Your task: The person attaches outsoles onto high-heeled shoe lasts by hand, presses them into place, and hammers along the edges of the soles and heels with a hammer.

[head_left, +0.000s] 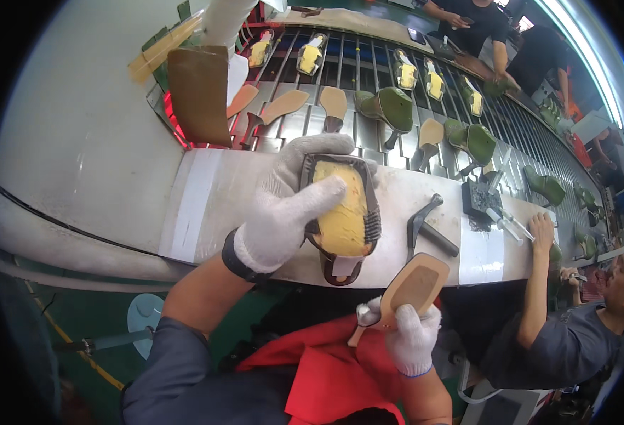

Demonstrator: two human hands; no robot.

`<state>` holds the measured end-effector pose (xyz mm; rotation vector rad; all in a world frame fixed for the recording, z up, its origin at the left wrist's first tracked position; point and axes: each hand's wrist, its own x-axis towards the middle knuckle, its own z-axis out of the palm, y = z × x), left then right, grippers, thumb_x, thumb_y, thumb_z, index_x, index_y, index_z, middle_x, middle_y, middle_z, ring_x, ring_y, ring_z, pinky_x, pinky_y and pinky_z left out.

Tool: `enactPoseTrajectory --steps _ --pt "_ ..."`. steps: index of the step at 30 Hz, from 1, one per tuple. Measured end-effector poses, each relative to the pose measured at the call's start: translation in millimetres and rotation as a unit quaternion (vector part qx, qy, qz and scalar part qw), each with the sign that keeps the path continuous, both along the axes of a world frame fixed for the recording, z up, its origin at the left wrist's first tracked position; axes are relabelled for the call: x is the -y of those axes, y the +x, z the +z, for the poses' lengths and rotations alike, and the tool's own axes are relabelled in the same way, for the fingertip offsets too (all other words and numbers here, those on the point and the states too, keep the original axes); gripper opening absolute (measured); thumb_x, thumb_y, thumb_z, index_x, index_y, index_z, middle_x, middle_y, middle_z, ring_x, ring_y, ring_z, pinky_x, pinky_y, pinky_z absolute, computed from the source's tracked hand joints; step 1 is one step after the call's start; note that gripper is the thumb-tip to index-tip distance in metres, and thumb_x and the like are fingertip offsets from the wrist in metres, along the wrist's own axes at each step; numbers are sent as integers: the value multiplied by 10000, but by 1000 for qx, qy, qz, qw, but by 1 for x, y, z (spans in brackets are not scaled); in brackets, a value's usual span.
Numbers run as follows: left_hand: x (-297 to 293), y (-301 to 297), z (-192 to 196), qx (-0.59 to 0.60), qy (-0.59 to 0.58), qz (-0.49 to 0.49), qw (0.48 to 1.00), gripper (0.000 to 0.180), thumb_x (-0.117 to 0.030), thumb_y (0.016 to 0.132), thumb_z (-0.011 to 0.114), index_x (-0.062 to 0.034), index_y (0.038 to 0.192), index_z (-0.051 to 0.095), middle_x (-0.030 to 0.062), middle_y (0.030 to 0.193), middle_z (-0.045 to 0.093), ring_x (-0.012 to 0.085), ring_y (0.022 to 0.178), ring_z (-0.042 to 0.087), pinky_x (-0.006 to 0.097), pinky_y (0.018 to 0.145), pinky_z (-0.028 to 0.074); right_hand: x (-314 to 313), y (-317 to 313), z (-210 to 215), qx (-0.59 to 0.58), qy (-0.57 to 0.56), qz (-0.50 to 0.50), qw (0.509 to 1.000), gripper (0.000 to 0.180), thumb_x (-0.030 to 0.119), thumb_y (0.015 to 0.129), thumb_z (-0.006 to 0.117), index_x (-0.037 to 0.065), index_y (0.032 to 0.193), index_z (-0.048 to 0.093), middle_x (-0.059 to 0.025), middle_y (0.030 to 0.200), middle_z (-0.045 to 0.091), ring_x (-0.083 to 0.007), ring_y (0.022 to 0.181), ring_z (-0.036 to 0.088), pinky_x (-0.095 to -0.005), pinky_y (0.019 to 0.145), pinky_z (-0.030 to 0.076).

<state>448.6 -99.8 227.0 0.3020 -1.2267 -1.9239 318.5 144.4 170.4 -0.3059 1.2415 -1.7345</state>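
Observation:
In white knit gloves, both my hands are closed on shoe parts. My left hand grips a dark shoe upper on a yellow last, turned bottom up, with its thumb lying across the yellow surface. The upper's pleated dark edge wraps round the rim. Lower and to the right, my right hand holds a tan heeled shoe sole, tilted, its wide flat face toward me. The two parts are apart. A hammer with a dark handle lies on the bench just right of the upper.
Beyond the white bench runs a roller conveyor carrying yellow-bottomed uppers, tan soles and green shoes. A dark block and syringes lie to the right. A co-worker works close on my right; others stand across the conveyor.

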Motion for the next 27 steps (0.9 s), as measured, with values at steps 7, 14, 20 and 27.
enactPoseTrajectory --steps 7,14,20,27 --pt "-22 -5 4 14 -59 -77 995 419 -121 1038 703 -9 1412 551 244 1389 690 331 1287 702 490 1105 583 44 3 80 -167 -51 203 964 347 127 1055 591 -144 1230 717 -194 993 810 -226 848 797 -356 774 664" --pt "-18 7 4 -28 -11 -158 987 533 -228 1020 781 13 1433 545 267 1445 661 332 1340 672 486 1112 579 58 13 79 -128 -22 177 976 365 169 1021 611 -134 1158 763 -172 930 809 -184 797 772 -324 701 640" --pt "-22 14 3 5 -89 -137 987 712 -270 917 844 24 1477 519 292 1456 644 361 1350 661 503 1136 556 59 16 84 -166 5 177 970 379 183 1002 625 -130 1156 772 -145 886 806 -153 729 742 -305 659 617" --pt "-22 15 2 -12 -115 -138 984 706 -270 931 836 36 1476 507 295 1448 645 350 1356 658 490 1127 564 59 16 83 -168 11 192 967 376 184 1014 627 -124 1176 771 -145 883 810 -160 743 755 -306 664 622"
